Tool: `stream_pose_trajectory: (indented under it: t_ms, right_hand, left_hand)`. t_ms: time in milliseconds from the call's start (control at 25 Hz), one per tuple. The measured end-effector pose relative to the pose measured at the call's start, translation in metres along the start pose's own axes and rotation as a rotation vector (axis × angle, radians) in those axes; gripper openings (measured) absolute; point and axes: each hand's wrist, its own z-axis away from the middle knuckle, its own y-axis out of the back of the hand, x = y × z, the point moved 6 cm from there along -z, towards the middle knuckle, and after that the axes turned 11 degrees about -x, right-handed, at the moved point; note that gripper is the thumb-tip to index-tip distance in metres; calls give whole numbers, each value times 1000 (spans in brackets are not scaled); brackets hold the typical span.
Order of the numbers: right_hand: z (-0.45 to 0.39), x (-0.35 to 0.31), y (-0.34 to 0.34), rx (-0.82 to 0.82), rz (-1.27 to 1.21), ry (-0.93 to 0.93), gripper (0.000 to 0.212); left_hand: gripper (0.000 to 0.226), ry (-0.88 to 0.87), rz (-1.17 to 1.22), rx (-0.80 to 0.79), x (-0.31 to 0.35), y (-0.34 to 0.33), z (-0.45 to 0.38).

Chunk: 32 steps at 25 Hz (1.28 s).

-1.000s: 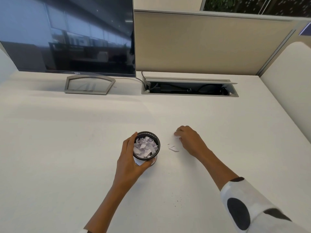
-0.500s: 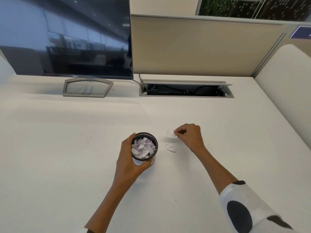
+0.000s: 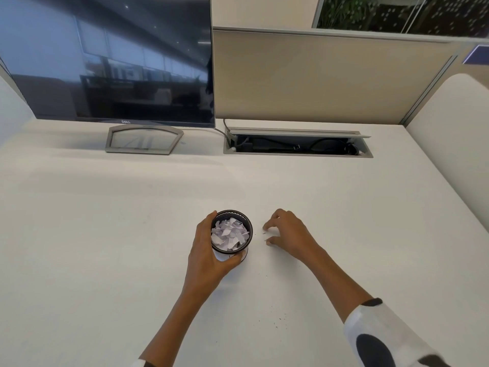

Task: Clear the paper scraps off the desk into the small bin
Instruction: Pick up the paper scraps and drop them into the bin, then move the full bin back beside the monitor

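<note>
A small black mesh bin (image 3: 246, 242) stands on the white desk (image 3: 105, 247), filled to the brim with white paper scraps (image 3: 229, 233). My left hand (image 3: 205, 254) is wrapped around the bin's left and near side. My right hand (image 3: 287, 234) rests on the desk just right of the bin, with its fingers curled down and its thumb and forefinger apart. A tiny paper scrap (image 3: 264, 232) shows on the desk between those fingertips. Any other scraps under the hand are hidden.
A Dell monitor (image 3: 111, 62) on a grey stand (image 3: 144, 140) sits at the back left. An open cable tray (image 3: 296, 147) is sunk into the desk at the back centre. Beige partitions close off the back and right. Dark specks (image 3: 280, 320) dot the near desk.
My right hand held a scrap pinched in the air. It has come down over the loose scraps beside the bin, and the pinched scrap is out of sight. My left hand stays on the bin.
</note>
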Motion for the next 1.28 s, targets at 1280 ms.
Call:
stream_pose_trajectory:
  t_ms: [1280]
  right_hand:
    - [84,20,102,562,-871,88,19]
  left_hand:
    - [94,-18,-16,55,-17,31,-16]
